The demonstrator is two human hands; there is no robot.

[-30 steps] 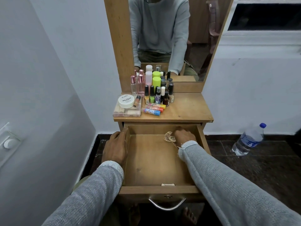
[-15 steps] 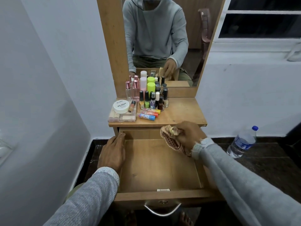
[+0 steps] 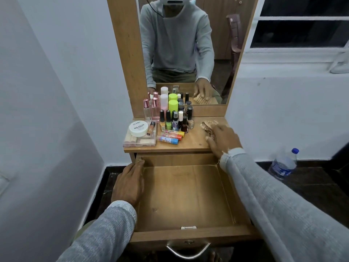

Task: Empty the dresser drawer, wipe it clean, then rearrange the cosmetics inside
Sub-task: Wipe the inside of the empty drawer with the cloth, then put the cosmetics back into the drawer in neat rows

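The wooden drawer (image 3: 185, 195) stands pulled out with nothing inside. My left hand (image 3: 129, 184) rests along its left wall, fingers relaxed. A checked cloth (image 3: 206, 125) lies crumpled on the right of the dresser top (image 3: 194, 142), and my right hand (image 3: 223, 138) presses on it with straight fingers. The cosmetics crowd the left of the top: nail polish bottles (image 3: 174, 121), pink perfume bottles (image 3: 152, 110), coloured lip balm tubes (image 3: 171, 137), and a white jar (image 3: 138, 128) on a clear palette box (image 3: 139, 142).
A mirror (image 3: 179, 53) rises behind the dresser top and reflects me. White walls close in on the left and behind. A plastic water bottle (image 3: 283, 164) stands on the dark floor at the right. The metal drawer handle (image 3: 188, 250) faces me.
My right hand lifted the cloth out of the drawer's back right corner and set it down on the dresser top. My left hand stayed on the drawer's left wall.
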